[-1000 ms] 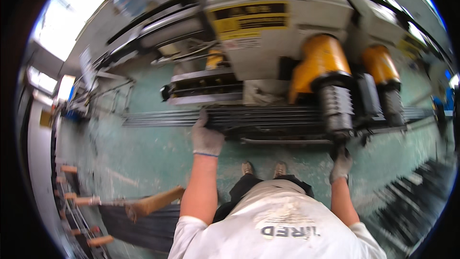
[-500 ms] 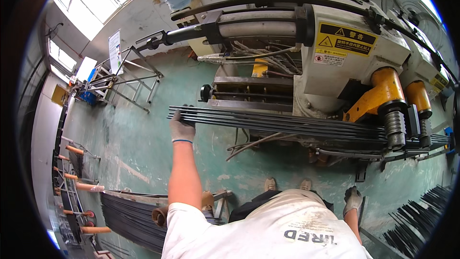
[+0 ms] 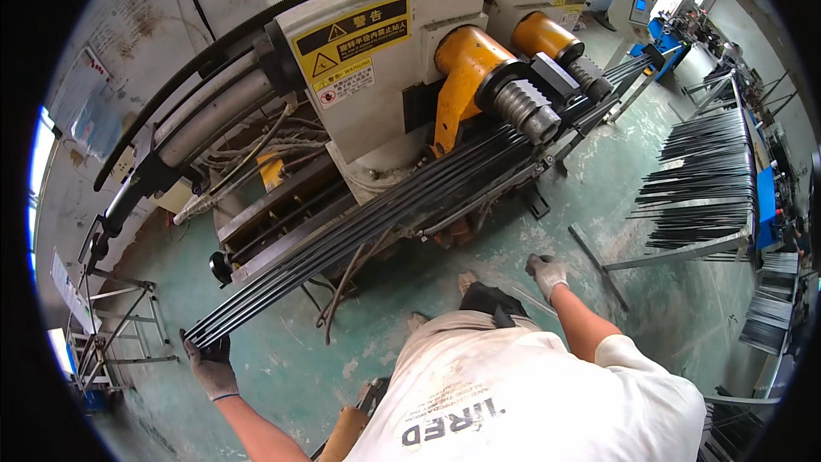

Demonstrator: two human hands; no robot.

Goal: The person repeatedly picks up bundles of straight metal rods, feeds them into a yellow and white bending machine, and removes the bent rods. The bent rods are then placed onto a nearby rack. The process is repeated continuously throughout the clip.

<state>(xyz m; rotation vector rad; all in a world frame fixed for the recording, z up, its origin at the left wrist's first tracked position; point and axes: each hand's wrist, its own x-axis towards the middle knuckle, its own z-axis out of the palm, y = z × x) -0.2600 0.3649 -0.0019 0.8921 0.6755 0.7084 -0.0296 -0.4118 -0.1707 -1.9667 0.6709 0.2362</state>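
Rack (image 3: 141, 361) of thin metal bars stands at the far left, on the green floor (image 3: 282, 376) and apart from the rods. Next to the right is the left hand (image 3: 212, 368), in a grey glove, and it is grasping the left ends of the dark rods (image 3: 342, 248). Its fingers are wrapped around these ends and gather them close, probably because the rods reach far out past the machine (image 3: 415, 77) here and a free end could sag or spread. The left forearm (image 3: 261, 429) rises from the lower edge and points up and to the left, with the arm held well out from the body. From this hand the rods run slanting, up and to the right, along the near side of the machine. They lie side by side in a flat row, which seems to let them rest evenly. Above them an orange arm (image 3: 462, 77) leans out of the machine and carries a ribbed roll (image 3: 526, 109); the rods pass near this roll, but I cannot tell if they touch it. Lower down, the right hand (image 3: 546, 274), also gloved, hangs over the floor, well apart from the rods. Its fingers are loosely bent, and I see nothing in them. The right forearm (image 3: 586, 325) goes up and to the left from a bent elbow, perhaps for balance. Further right, more rods lie as a stack (image 3: 701, 180) on a stand (image 3: 684, 254), which lifts them off the floor.
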